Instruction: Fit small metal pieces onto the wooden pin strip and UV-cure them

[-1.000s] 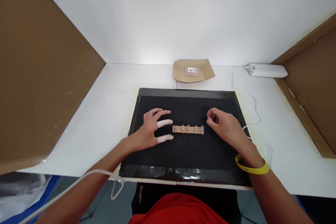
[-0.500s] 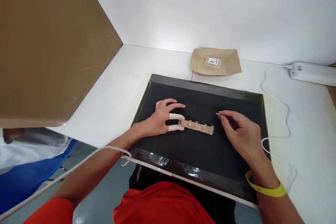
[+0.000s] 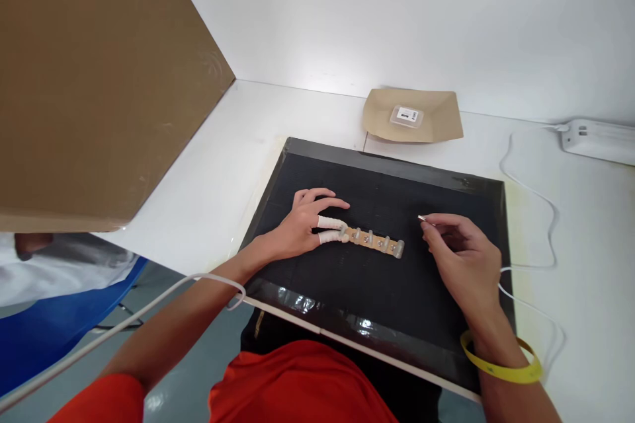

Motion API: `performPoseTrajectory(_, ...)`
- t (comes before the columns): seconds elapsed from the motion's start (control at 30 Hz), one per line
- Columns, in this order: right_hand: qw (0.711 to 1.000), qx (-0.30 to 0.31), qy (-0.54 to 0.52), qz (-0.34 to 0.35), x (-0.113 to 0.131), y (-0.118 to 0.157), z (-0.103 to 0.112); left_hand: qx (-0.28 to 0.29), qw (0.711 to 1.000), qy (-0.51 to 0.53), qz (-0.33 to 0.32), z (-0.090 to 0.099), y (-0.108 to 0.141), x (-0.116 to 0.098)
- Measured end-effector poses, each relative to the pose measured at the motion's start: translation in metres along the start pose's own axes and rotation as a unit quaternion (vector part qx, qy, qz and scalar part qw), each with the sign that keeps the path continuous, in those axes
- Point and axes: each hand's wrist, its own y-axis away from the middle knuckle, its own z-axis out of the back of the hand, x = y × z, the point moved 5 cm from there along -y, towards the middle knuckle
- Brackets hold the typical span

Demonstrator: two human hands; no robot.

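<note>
A narrow tan strip point(image 3: 375, 239) with several clear, tube-like crosspieces and small shiny parts lies flat on the black mat point(image 3: 347, 287). My left hand point(image 3: 310, 225) pinches its left end between thumb and index finger, both wrapped in white covers; the other fingers stretch over the mat. To the right of the strip and apart from it, my right hand point(image 3: 461, 254) is closed above the mat. A small, thin silvery piece point(image 3: 421, 218) sticks out from between its thumb and index finger; most of it is hidden, so its kind does not show.
Behind the mat stands a brown paper tray point(image 3: 441, 120) with a small clear labelled box point(image 3: 407, 116) in it. A white power strip point(image 3: 600, 140) and its thin cable point(image 3: 553, 225) lie at right. A large brown board point(image 3: 99, 92) rises at left. Another white cable point(image 3: 149, 314) crosses my left forearm.
My right hand has moved slightly right, away from the strip, with the silvery piece still pinched and now tilted more upward. My left hand keeps its hold on the strip. The view has shifted slightly.
</note>
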Motion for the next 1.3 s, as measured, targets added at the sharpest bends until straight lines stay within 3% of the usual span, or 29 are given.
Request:
performPoseTrajectory(0.17,1.000,-0.013,0.000,0.020,0.002,0.001,0.001,-0.017,1.000,-0.006,-0.008,0.001,0.001,-0.001)
performPoseTrajectory(0.5,0.988,-0.020,0.033,0.150,0.012,0.002,0.000,-0.067,0.993,-0.063,-0.068,0.008,0.001,-0.017)
performPoseTrajectory(0.63,0.984,-0.025,0.049,0.167,0.017,0.003,0.001,-0.053,0.990,-0.095,-0.095,0.019,0.001,-0.024)
performPoseTrajectory(0.77,0.983,-0.023,0.063,0.173,0.018,0.003,0.000,-0.041,0.992,-0.090,-0.079,0.032,-0.004,-0.016)
performPoseTrajectory(1.0,0.966,-0.029,0.111,0.231,0.014,0.000,-0.008,-0.067,0.997,0.025,-0.016,0.018,-0.052,0.018)
performPoseTrajectory(1.17,0.957,0.000,0.130,0.260,0.010,0.000,-0.016,-0.086,0.996,0.023,-0.005,-0.005,-0.095,0.021)
performPoseTrajectory(1.3,0.947,-0.015,0.149,0.284,0.011,0.000,-0.015,-0.094,0.995,0.025,0.026,-0.017,-0.110,0.022)
